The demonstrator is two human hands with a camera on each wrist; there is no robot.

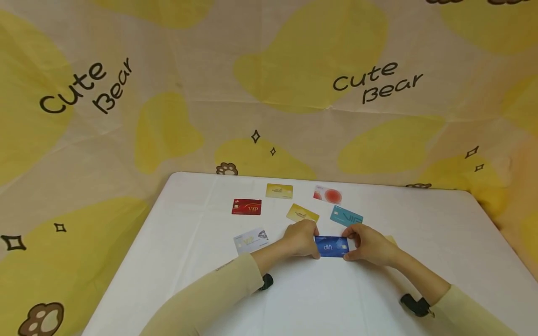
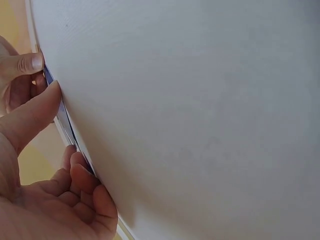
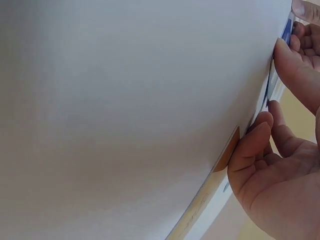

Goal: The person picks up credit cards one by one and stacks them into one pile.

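Both hands engaged on one item: a blue rectangular plastic card with "VIP" lettering (image 1: 332, 246), located between them, its lettering upside down from the wearer's side. Left hand (image 1: 300, 239) pinches its left end, thumb at the near edge, fingers at the far edge. Right hand (image 1: 371, 244) pinches the right end in the same manner. Whether the card is fully flat on the white tabletop (image 1: 336, 298) or slightly raised: cannot tell.

Surroundings, by position from the hands:
- Just beyond left hand: tilted gold rectangular card (image 1: 302, 213).
- Just beyond right hand: teal rectangular card marked "VIP" (image 1: 346, 216), also tilted.
- Left of left hand, near its forearm: silver-white "VIP" card (image 1: 251, 241).
- Farther out, beyond and left of left hand: red card with gold "VIP" (image 1: 246, 206).
- Well beyond left hand: second gold card (image 1: 279, 191).
- Well beyond both hands, past the teal one: white card with a red disc (image 1: 328, 194).
- Right hand, outer side: pale gold card (image 1: 392, 240), mostly hidden by that hand.
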